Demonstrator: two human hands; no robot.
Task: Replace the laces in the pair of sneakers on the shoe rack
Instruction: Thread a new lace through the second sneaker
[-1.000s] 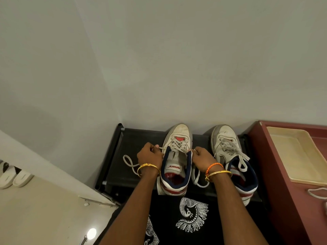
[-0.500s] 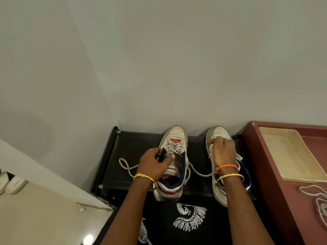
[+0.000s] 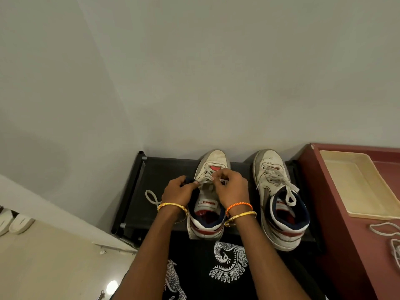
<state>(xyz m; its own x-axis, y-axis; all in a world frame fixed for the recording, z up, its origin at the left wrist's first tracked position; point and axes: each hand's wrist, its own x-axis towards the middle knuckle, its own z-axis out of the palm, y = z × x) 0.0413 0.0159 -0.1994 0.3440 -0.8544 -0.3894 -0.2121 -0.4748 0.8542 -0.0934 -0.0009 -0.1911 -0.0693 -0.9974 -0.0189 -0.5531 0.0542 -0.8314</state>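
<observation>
Two bare forearms are reaching forward over a black garment (image 3: 216,284) printed with white peacock motifs. Both hands are working at the left sneaker (image 3: 208,204), a scuffed white high-top with a navy padded collar and red trim, which is sitting on the black fabric shoe rack (image 3: 151,169). The left hand (image 3: 180,191) is curling its fingers round the sneaker's navy collar edge, and the right hand (image 3: 232,188) is pinching the flat off-white lace (image 3: 206,174) at the eyelets. One loose loop of lace is lying on the rack left of the wrist. The right sneaker (image 3: 279,198) is standing beside it, fully laced. Further right, spare white laces (image 3: 387,234) and a shallow cream tray (image 3: 355,185) are resting on a maroon tabletop (image 3: 346,256).
</observation>
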